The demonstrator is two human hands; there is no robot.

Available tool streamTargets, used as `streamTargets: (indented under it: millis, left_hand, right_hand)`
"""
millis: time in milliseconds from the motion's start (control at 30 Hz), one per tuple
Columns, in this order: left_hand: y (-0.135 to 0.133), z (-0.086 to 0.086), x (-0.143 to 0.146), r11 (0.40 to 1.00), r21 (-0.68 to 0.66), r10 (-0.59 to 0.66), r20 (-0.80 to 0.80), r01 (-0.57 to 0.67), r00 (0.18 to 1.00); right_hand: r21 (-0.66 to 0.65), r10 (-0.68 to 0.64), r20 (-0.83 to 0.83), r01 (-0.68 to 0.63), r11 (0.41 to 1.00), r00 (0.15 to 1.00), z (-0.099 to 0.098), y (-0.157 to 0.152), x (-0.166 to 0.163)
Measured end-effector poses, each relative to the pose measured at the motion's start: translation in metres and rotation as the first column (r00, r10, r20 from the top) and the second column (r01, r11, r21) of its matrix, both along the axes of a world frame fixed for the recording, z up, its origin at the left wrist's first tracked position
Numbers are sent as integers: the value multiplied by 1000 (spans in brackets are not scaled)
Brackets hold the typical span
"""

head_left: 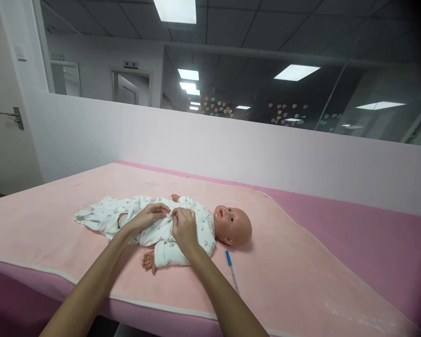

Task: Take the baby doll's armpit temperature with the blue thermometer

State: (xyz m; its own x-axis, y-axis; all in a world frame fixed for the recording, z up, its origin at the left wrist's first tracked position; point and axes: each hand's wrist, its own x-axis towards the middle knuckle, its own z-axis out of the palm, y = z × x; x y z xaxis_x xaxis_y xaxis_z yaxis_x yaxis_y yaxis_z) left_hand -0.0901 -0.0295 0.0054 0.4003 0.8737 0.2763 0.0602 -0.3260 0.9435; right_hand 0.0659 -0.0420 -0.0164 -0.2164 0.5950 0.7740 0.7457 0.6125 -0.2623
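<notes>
A baby doll [231, 225] lies on its back on a light pink blanket [301, 271], head to the right. It wears a white patterned romper [140, 220]. Both my hands rest on the doll's chest. My left hand [148, 216] pinches the romper's front, fingers closed on the cloth. My right hand [184, 229] does the same just to the right, fingers curled on the fabric near the chest opening. The two hands almost touch.
A blue-capped pen or thermometer [232, 271] lies on the blanket beside the doll's near arm. The blanket covers a darker pink mattress [389, 234]. A white partition wall [266, 154] with glass above stands behind. A door [7, 117] is at the left.
</notes>
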Motion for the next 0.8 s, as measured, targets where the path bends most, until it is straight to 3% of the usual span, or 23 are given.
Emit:
streamTargets:
  millis: [133, 433, 800]
  left_hand:
    - [-7, 6, 2, 999, 32, -33, -72, 35, 997]
    - [-9, 9, 4, 988, 144, 78, -177, -52, 981]
    - [-8, 8, 1, 990, 135, 76, -192, -51, 978]
  right_hand:
    - [-9, -9, -28, 9, 1000, 1000, 0, 2, 0]
    - [-12, 17, -31, -17, 1000, 999, 1, 1, 0]
    - [-4, 9, -14, -9, 1000, 1000, 0, 1, 0]
